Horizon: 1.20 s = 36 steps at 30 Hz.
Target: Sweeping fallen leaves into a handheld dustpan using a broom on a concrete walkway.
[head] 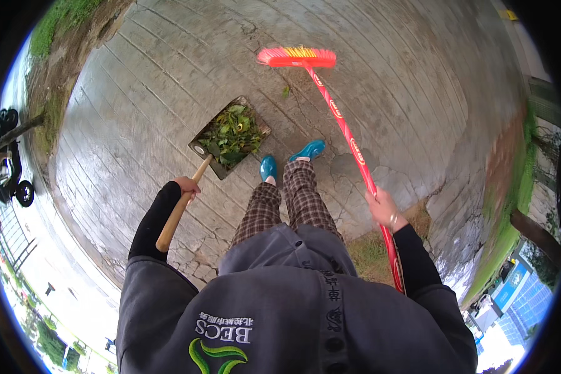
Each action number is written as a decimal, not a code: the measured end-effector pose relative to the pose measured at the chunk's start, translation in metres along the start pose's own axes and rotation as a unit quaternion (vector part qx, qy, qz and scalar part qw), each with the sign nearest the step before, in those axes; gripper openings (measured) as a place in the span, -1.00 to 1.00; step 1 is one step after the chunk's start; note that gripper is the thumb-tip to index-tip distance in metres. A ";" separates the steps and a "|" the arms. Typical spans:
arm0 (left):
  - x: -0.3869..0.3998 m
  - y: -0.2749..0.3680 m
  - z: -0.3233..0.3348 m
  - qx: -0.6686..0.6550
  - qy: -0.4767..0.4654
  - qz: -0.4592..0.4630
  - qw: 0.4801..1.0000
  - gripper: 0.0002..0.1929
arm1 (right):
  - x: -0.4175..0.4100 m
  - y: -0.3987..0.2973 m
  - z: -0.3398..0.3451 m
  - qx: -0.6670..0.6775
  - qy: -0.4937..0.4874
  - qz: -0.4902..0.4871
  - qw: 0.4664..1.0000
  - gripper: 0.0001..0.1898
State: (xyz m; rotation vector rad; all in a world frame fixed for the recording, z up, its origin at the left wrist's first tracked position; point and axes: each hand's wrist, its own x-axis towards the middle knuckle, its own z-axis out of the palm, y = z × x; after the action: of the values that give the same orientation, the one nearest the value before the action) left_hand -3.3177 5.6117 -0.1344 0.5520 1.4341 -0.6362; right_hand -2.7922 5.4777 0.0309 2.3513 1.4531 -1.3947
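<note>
My left hand is closed around the wooden handle of a dustpan. Green leaves are heaped in the pan, which is in front of my left foot. My right hand grips the red pole of a push broom. The broom head, with pink and yellow bristles, is ahead of me and slightly blurred; whether it touches the ground I cannot tell. One small green leaf lies on the concrete between the broom head and my feet.
Grooved, cracked concrete surrounds my feet in blue-green shoes. Grass and soil border it at the left, with more grass at the right. A parked scooter stands at the far left. A tree trunk rises at the right.
</note>
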 end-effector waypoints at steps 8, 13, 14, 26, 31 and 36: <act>-0.007 0.000 0.008 0.007 0.036 0.012 0.999 -0.79 | 0.006 0.024 0.040 -0.189 0.018 0.144 0.971 -0.66; -0.005 -0.014 0.007 0.019 0.061 0.023 0.998 -0.80 | -0.057 0.068 0.039 -0.015 0.051 0.023 0.998 -0.72; -0.008 -0.018 0.010 0.021 0.061 0.021 0.998 -0.80 | -0.060 0.064 0.031 -0.013 0.050 0.024 0.998 -0.72; -0.001 -0.079 -0.003 0.162 0.083 0.034 0.983 -0.78 | -0.006 -0.023 0.067 0.055 -0.092 0.070 0.992 -0.95; -0.004 -0.101 0.002 0.108 0.060 0.015 0.992 -0.80 | -0.111 -0.053 0.022 0.312 -0.345 0.184 0.866 -0.88; -0.001 -0.106 0.008 0.110 0.077 0.026 0.991 -0.80 | -0.102 -0.061 -0.007 0.244 -0.205 0.155 0.935 -0.88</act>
State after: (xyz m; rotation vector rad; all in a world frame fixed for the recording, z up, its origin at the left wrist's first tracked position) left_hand -3.3854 5.5294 -0.1296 0.8238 1.4983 -0.7274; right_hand -2.8478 5.4446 0.1303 2.1825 0.6482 -2.1578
